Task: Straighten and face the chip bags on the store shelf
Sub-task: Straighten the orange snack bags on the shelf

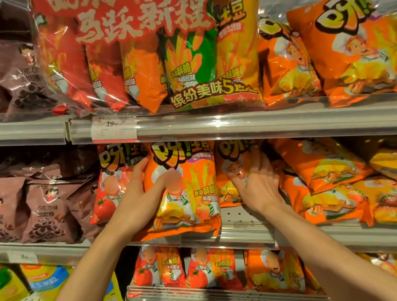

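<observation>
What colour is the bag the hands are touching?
Orange chip bag, with yellow fries; head view.

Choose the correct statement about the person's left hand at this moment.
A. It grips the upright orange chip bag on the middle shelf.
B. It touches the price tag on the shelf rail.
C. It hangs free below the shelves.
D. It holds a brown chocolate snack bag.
A: the left hand wraps the left edge of the orange chip bag, thumb across its front.
</observation>
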The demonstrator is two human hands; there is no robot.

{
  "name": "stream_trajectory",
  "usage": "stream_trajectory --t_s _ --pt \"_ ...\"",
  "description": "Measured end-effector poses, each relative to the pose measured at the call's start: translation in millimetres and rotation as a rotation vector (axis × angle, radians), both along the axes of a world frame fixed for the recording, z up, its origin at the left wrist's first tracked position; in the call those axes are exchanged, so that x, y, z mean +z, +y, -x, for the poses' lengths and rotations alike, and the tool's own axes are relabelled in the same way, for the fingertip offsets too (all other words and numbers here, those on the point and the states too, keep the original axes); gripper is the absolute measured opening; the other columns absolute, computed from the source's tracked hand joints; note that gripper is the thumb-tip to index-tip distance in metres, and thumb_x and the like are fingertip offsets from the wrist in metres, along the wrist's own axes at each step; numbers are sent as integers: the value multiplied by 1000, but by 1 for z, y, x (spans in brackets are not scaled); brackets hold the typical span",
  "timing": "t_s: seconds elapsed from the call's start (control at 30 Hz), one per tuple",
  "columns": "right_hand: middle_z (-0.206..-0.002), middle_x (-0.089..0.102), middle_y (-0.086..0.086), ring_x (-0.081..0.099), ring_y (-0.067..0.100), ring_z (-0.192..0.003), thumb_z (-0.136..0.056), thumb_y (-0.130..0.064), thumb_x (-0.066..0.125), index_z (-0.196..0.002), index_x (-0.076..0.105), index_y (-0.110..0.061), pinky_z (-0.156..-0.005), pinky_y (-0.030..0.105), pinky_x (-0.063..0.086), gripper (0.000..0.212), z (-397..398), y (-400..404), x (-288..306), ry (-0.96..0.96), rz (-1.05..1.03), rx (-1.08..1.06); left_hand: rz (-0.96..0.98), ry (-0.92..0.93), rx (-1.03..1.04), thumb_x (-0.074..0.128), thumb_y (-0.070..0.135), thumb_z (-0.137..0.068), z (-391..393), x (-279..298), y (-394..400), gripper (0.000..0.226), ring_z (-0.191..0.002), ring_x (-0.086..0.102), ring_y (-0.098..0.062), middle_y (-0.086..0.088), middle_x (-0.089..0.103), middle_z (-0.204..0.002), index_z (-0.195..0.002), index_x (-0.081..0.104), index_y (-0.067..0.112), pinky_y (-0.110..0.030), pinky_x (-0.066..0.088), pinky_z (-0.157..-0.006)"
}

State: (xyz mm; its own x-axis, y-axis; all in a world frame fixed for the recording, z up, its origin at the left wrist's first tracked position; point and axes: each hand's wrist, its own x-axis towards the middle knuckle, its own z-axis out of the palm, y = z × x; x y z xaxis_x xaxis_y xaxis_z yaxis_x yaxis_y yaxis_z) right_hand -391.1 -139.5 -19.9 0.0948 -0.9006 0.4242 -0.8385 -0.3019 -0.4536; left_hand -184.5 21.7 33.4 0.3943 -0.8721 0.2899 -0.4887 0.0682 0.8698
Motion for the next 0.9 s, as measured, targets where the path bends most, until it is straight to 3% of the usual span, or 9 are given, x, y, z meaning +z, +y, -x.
stream_trajectory --t_s 0.03,0.1,0.23,0.4,0.53,0.63,0.7,0.8,0.9 --pt "-164 8 19 17 38 -149 -93 -70 37 -159 -6 -17 -118 51 20 95 1 -2 -2 5 -42 -3 -3 2 -7 55 53 -95 1 0 0 76 -120 31 0 7 34 -157 -157 18 33 -25 27 -97" --pt "-163 7 23 19 41 -148 -89 -77 37 -159 -4 -16 -118 51 21 102 5 -3 -5 22 -109 -23 -9 -11 -10 55 55 -93 2 -2 0 76 -125 35 -5 6 33 -158 -157 19 35 -27 28 -97" --pt "-148 37 27 38 43 -137 -85 -72 55 -152 23 -2 -108 49 38 102 10 0 -1 -17 -222 -14 -9 -10 0 56 57 -92 2 -4 -2 77 -125 35 -5 5 33 -159 -156 20 38 -28 28 -97" --pt "-151 26 27 31 46 -138 -90 -51 64 -157 8 -6 -113 48 31 98 5 -5 -5 -151 -116 -2 -19 -15 -4 55 57 -92 2 -4 -3 76 -138 35 -12 5 31 -161 -156 19 38 -28 28 -98" --pt "-156 17 27 29 47 -139 -92 -62 53 -159 -6 -11 -116 51 27 102 0 -17 -12 -116 -128 -8 -4 -29 7 56 56 -92 3 -3 -3 76 -120 34 -1 7 36 -156 -156 20 36 -25 29 -96" --pt "-163 5 23 19 44 -147 -91 -72 41 -158 -13 -18 -120 52 19 102 2 -23 -10 -74 -218 8 -6 -54 12 56 56 -92 4 -5 -4 77 -105 44 4 15 42 -136 -157 21 35 -16 34 -84" --pt "-166 -1 18 8 39 -152 -95 -68 39 -158 -15 -23 -122 51 11 95 6 -22 -7 -148 -216 47 -4 -66 15 56 57 -91 4 -6 -6 79 -111 41 0 19 37 -129 -158 21 33 -18 34 -85" --pt "-166 0 16 3 36 -153 -101 -59 33 -160 -5 -20 -124 48 7 79 11 -16 1 -297 -206 77 -18 -88 -1 55 63 -89 7 -7 -10 83 -110 42 -3 19 38 -129 -157 18 35 -22 35 -82" --pt "-163 17 15 19 34 -149 -105 -45 37 -158 16 -15 -122 43 17 65 21 -1 18 -469 -143 104 -55 -127 -31 52 68 -87 19 -7 -17 85 -89 54 -5 10 55 -124 -157 15 36 -31 42 -78"
